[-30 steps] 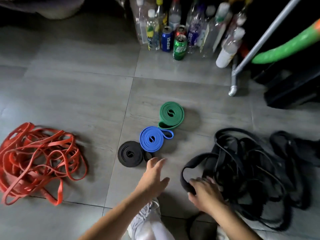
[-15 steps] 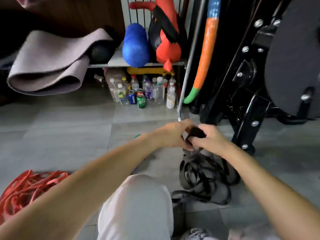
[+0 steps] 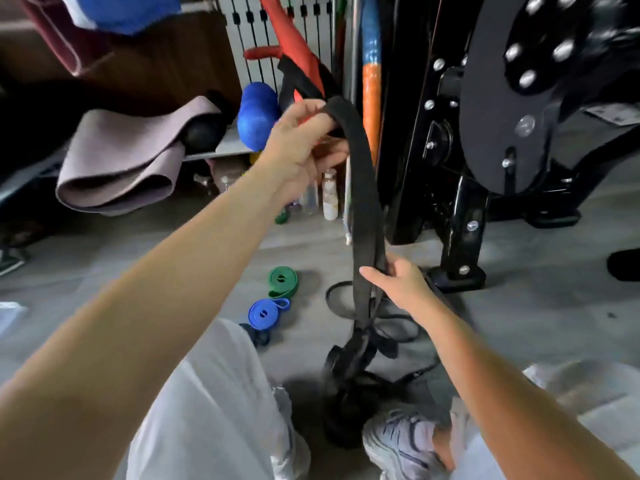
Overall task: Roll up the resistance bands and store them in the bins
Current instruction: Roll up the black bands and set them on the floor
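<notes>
Both hands are clamped on one wide black rubber resistance band (image 3: pixel 360 174). The left hand (image 3: pixel 304 147) is raised high with its fingers curled over the band's top fold. The right hand (image 3: pixel 398 282) sits lower and nearer, pinching the two hanging strands together. They are well apart, one above the other, and the band runs upright between them.

Held this way, I'd say the point is to draw a single band clear of the tangled heap of black bands (image 3: pixel 349 389) on the grey tiled floor (image 3: pixel 519 323) by the person's feet. The band's lower end goes down into that heap, so it is not free yet. The high grip lets it hang straight. The lower pinch keeps both strands flat against each other, which is how it needs to lie before rolling starts from one end.

To the left of the heap, a green rolled band (image 3: pixel 282 280) and a blue rolled band (image 3: pixel 263 313) lie coiled in a row on the floor, with a darker roll just nearer, half hidden by a knee. They look set aside, finished but not stored. I can see no bin from here. Behind the hands on the right stands a black steel machine frame (image 3: pixel 460 220).
</notes>
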Tool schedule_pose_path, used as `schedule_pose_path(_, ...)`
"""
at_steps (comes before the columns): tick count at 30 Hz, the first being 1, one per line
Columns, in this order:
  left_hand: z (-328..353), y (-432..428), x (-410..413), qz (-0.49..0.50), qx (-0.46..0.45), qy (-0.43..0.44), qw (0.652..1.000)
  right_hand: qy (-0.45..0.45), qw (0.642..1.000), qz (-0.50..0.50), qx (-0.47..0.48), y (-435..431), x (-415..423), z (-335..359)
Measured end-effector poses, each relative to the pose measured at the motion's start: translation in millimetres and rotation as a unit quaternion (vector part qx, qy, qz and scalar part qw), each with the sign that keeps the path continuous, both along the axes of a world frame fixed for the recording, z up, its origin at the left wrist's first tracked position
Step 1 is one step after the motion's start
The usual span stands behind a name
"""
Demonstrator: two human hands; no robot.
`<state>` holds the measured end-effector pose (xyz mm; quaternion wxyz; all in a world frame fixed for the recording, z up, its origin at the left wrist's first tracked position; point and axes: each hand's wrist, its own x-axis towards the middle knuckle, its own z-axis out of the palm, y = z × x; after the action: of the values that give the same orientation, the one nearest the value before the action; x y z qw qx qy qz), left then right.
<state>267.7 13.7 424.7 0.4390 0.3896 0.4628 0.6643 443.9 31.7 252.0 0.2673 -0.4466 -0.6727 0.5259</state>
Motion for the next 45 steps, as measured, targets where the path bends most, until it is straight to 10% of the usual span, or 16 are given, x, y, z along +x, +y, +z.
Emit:
schedule_pose_path(7,9.8,-26.4,-41.4,0.061,-0.025,0.002,0.998,0.109,0.992,-0.026,-0.062,-11.9,-9.0,37.4)
schedule_pose_path(19,12.7,-67.3,-54.0,0.087,-0.012,0.034,0.996,0.211,0.955,0.004,0.209,13.8,-18.4,220.0)
schedule_pose_path(34,-45.3,-101.9,-41.5,0.045,-0.157,0.181,0.97,-0.211,0.97,0.118,-0.023,-14.4,-7.8,24.7)
schedule_pose_path(45,-70.7,-97.2,-23.1,-0.027,-0.19,0.234,0.953,0.009,0.984,0.157,0.08,-34.8,-44.4,48.6)
